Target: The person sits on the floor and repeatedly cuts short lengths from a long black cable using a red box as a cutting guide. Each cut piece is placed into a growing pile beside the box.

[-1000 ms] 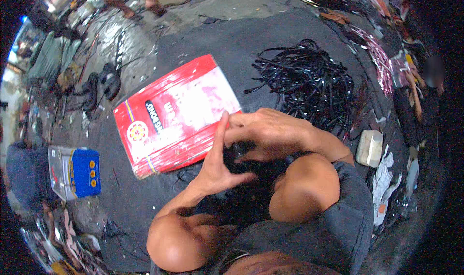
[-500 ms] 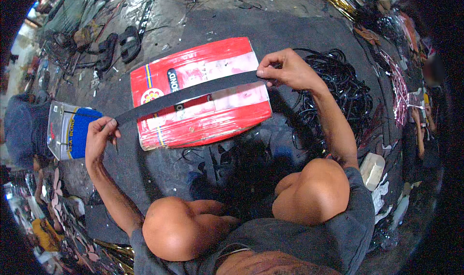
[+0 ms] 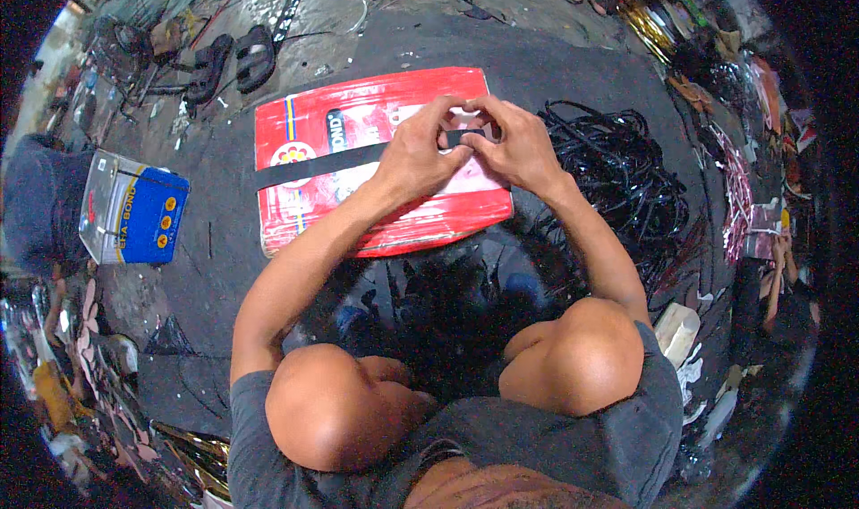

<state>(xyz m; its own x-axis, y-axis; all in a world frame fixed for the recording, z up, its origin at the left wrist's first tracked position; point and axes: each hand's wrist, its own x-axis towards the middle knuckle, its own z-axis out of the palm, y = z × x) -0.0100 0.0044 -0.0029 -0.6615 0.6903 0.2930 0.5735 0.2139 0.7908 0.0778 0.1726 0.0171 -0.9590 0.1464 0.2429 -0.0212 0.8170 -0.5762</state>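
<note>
Keep the black strip [image 3: 327, 165] flat and straight across the top of the red rectangular container [image 3: 438, 224], the right hand [image 3: 521, 147] pinching its right-hand portion, the left hand [image 3: 416, 156] curled over it, grip too hidden to tell.

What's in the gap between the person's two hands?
A bit of the black strip. It shows between the left hand and the right hand, over the red slab, in the head view.
</note>
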